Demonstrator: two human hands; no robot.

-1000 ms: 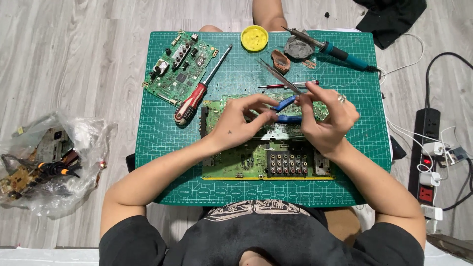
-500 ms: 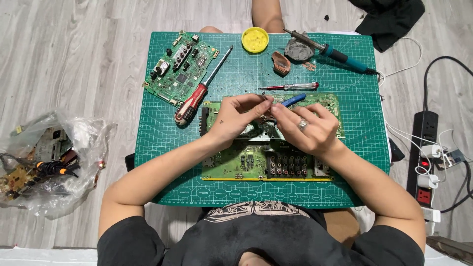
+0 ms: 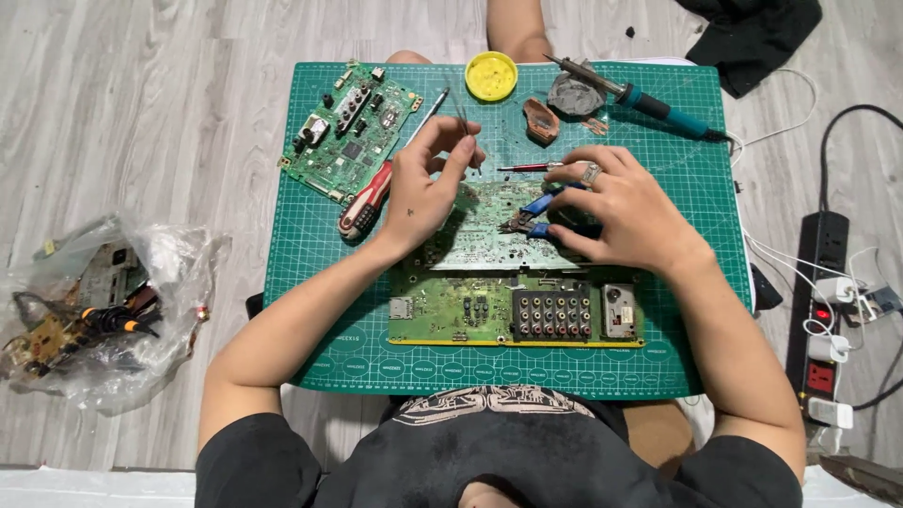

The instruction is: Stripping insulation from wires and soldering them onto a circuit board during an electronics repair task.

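Since half a second ago my left hand [image 3: 428, 193] has lifted away from the middle and now pinches thin tweezers [image 3: 465, 127] toward the far edge of the green cutting mat [image 3: 310, 310], fingers narrow around them; my right hand [image 3: 625, 212] has spread flat over the blue-handled pliers [image 3: 536, 214], palm down, and I cannot tell whether the fingers truly clamp the handles or merely rest on them.

From the head camera, the upturned circuit board [image 3: 480, 230] lies at the mat's centre, solder side showing, touching the longer green board [image 3: 470, 309] with its block of round sockets nearer my body; the plier tips sit on that upturned board.

To do this well, I judge I should press the board steady with the right hand, bring the tweezer tips down near the plier tips, and keep clear of the soldering iron [image 3: 640, 97] at the far right corner; the red screwdriver [image 3: 372, 193] just beside my left wrist could snag.
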